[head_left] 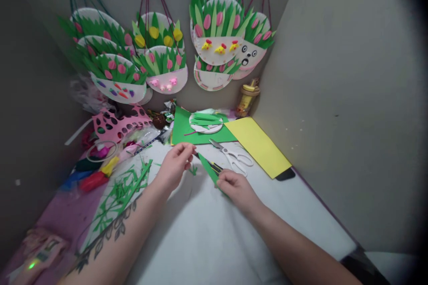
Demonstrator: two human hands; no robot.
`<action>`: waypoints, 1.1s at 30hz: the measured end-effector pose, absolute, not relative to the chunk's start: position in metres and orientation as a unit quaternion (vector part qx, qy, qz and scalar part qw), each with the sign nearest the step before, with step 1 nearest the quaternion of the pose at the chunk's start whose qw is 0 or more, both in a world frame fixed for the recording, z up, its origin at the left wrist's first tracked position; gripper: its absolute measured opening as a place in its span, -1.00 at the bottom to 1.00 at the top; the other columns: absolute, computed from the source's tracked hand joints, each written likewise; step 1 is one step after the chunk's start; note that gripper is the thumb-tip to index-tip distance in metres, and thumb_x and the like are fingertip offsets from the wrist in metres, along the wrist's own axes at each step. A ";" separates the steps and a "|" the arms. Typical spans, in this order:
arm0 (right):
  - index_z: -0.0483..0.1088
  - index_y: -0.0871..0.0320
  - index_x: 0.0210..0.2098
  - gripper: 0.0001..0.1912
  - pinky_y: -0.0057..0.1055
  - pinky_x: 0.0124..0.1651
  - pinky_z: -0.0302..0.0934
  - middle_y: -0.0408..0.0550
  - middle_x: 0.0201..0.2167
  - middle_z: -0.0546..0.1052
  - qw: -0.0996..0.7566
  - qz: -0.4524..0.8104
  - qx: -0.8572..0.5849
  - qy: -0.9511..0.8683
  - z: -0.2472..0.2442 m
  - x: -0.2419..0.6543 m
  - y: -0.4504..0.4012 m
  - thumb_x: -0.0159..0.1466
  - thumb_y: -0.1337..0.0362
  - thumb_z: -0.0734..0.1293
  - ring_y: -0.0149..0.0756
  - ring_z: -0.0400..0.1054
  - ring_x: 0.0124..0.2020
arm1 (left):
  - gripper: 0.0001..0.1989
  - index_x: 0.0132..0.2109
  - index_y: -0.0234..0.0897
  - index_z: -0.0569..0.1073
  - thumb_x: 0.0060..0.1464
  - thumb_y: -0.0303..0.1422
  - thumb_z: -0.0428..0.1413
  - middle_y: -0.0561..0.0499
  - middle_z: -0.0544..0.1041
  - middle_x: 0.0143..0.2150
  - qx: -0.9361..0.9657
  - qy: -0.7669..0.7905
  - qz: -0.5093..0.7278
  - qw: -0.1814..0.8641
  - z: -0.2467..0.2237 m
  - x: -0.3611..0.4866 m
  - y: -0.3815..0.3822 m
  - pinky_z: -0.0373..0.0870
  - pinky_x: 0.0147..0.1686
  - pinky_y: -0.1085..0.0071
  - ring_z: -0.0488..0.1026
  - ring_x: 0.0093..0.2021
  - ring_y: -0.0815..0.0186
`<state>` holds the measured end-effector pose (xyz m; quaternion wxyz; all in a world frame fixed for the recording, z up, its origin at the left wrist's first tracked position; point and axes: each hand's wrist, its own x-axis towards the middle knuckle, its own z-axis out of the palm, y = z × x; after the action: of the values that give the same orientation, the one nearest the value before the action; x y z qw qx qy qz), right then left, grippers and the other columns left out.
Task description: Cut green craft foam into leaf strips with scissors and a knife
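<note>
One green paper strip (207, 168) is pinched between the left hand (174, 164) and the right hand (236, 187) above the tabletop (200, 231). Green cuttings are held in a paper plate (206, 123); no writing can be read.

Matt green paper strip (207, 167); scissors (232, 156) w/ metal blades, white plastic handles.
</note>
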<state>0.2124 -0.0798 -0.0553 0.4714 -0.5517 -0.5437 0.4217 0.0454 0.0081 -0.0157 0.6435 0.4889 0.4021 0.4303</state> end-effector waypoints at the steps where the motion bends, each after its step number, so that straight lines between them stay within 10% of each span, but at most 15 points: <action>1: 0.24 0.15 -0.63 -0.76 -0.46 -0.41 0.04 -0.20 -0.58 0.24 0.476 0.414 -0.558 -0.539 -0.056 0.213 -0.079 0.11 0.22 0.29 -0.42 0.14 -0.51 | -0.71 -0.26 -0.30 0.39 0.00 -0.14 0.11 0.11 0.31 -0.44 0.511 0.385 0.412 0.649 -0.016 0.048 0.004 0.03 -0.58 0.57 0.15 -0.51 0.48; 26: 0.33 0.13 -0.45 -0.84 -0.48 -0.50 -0.01 -0.20 -0.56 0.30 0.593 0.417 -0.540 -0.428 -0.059 0.227 -0.078 0.14 0.18 0.31 -0.43 0.10 -0.55 | -0.64 -0.50 -0.30 0.27 -0.09 -0.12 0.19 0.18 0.17 -0.62 0.491 0.428 0.416 0.635 -0.032 0.045 0.005 -0.06 -0.61 0.53 0.04 -0.61 0.51; 33: 0.29 0.15 -0.56 -0.69 -0.47 -0.48 0.00 -0.22 -0.63 0.25 0.503 0.450 -0.567 -0.472 -0.051 0.218 -0.078 0.08 0.06 0.36 -0.42 0.10 -0.56 | -0.63 -0.51 -0.29 0.27 -0.06 -0.08 0.15 0.19 0.17 -0.66 0.534 0.423 0.382 0.625 -0.039 0.052 -0.007 -0.06 -0.61 0.50 0.04 -0.64 0.50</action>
<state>0.2179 -0.0778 -0.0510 0.5033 -0.5671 -0.4720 0.4498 0.0524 -0.0069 -0.0387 0.6245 0.5339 0.4227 0.3825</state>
